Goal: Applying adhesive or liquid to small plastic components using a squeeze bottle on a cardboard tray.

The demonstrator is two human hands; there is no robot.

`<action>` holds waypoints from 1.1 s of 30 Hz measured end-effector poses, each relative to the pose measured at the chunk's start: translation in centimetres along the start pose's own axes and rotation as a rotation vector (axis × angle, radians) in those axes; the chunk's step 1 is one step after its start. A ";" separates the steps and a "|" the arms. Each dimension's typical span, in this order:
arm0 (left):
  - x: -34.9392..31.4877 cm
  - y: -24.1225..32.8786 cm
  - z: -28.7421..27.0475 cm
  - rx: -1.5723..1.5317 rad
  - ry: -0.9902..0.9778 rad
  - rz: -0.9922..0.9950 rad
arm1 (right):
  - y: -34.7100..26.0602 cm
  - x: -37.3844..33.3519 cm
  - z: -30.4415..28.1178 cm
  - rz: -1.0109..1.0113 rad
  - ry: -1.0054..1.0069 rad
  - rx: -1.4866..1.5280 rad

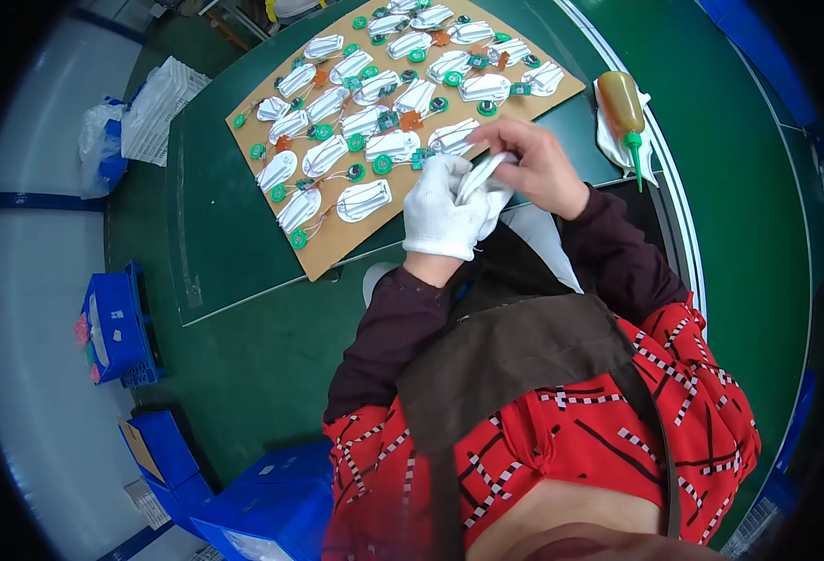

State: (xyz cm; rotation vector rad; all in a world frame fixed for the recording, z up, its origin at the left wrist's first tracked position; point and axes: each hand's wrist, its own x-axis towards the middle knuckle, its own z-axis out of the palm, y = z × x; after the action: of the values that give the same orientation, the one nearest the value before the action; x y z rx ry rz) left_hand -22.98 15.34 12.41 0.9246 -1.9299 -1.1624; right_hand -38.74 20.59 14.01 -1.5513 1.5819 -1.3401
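Observation:
My left hand, in a white glove, is closed round a white oval plastic shell. The bare right hand grips the same shell from the other side, with its thumb and fingers at the rim. Both hands are just off the near edge of a brown board. Rows of white plastic shells lie on that board, many with thin wires, green round parts, small circuit boards and orange pieces attached. What lies inside the held shell is hidden.
A squeeze bottle of amber liquid with a green nozzle lies on a white cloth at the right. The board rests on a dark green table. Blue bins stand on the floor at left, near stacked white crates.

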 end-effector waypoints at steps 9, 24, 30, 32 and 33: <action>1.0 1.6 -1.1 0.617 0.304 0.508 | -0.5 0.8 2.4 -0.141 0.275 -0.221; 2.8 1.5 -1.9 0.173 0.233 0.273 | -2.6 -1.2 3.0 -0.209 0.129 -0.152; 1.0 1.7 -0.1 0.474 0.290 0.565 | 0.1 1.0 2.1 -0.240 0.021 -0.397; 0.0 1.5 0.6 0.390 0.199 0.553 | 0.6 2.3 1.0 -0.014 0.099 0.026; -0.3 1.4 0.9 0.342 0.174 0.557 | 0.7 2.4 -0.2 0.338 0.007 0.422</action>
State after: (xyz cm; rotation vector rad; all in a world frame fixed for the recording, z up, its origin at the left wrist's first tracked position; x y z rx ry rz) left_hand -23.91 16.41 13.27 0.5659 -2.0855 -0.4270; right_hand -39.65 18.19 14.01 -0.9791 1.3755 -1.3735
